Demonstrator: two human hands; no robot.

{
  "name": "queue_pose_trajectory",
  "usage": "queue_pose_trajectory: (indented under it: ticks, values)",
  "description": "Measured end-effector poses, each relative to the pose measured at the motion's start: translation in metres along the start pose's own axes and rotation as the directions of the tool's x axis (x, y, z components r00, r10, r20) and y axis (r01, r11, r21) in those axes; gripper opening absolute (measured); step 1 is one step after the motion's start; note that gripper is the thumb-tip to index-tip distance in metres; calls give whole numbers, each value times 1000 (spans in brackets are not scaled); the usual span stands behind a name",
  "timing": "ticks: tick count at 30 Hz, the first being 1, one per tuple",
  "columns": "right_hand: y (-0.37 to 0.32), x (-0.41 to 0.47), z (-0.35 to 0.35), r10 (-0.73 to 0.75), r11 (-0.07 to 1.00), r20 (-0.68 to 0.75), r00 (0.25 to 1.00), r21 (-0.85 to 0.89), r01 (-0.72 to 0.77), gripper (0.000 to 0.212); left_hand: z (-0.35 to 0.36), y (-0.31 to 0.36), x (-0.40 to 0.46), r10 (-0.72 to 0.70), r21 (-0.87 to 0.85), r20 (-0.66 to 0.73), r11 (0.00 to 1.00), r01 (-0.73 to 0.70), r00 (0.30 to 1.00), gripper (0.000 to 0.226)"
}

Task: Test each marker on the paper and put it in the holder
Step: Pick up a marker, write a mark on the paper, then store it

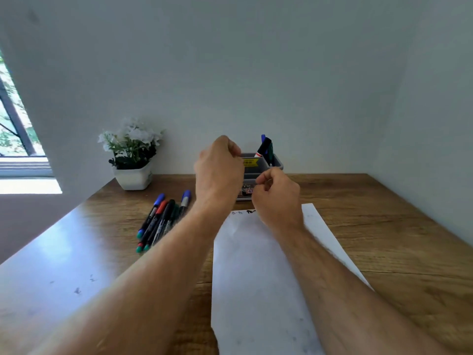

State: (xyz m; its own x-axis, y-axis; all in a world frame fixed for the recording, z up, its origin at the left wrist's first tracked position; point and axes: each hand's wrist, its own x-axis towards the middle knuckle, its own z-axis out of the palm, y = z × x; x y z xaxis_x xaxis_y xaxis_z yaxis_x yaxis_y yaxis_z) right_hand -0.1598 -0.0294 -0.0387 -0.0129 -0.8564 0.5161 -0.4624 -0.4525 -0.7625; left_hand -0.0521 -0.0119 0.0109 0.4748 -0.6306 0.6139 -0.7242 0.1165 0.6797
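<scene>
I see daylight from the window [15, 129] at left, glare on the desk [58, 242], wide-angle bending at edges, overall soft focus.

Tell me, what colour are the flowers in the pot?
White flowers, seen in the head view.

The bench [384, 226] is warm brown with darker wood grain. The paper [256, 278] is white, with small black scribbles at its far edge. The markers [163, 219] have black barrels with blue, red and green caps. The holder [277, 163] is grey with a yellow sticker. White flowers [133, 135] stand in a white pot [133, 176].
</scene>
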Motion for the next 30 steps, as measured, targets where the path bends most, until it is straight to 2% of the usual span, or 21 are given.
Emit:
queue_pose_trajectory:
  ticks: [7, 12, 17, 22, 30]
  values:
    - [-1, -2, -3, -70, 997, 14, 997, -18, 70, 13, -11, -40, -7, 68, 338, 44, 938, -79, 997, 14]
    - [1, -1, 0, -100, 994, 22, 995, -52, 101, 10, -13, -54, -2, -70, 527, 129, 850, -8, 989, 21]
    - [2, 0, 0, -91, 994, 24, 996, -57, 92, 13, -8, -60, -6, -171, 664, 237, 747, -31, 956, 19]
    - [2, 1, 1, -91, 994, 26, 996, -52, 92, 14, -4, -60, -5, -247, 730, 283, 682, -41, 927, 19]
    - [5, 2, 3, -95, 994, 27, 995, -43, 96, 13, 0, -61, -2, -226, 698, 272, 715, -30, 936, 19]
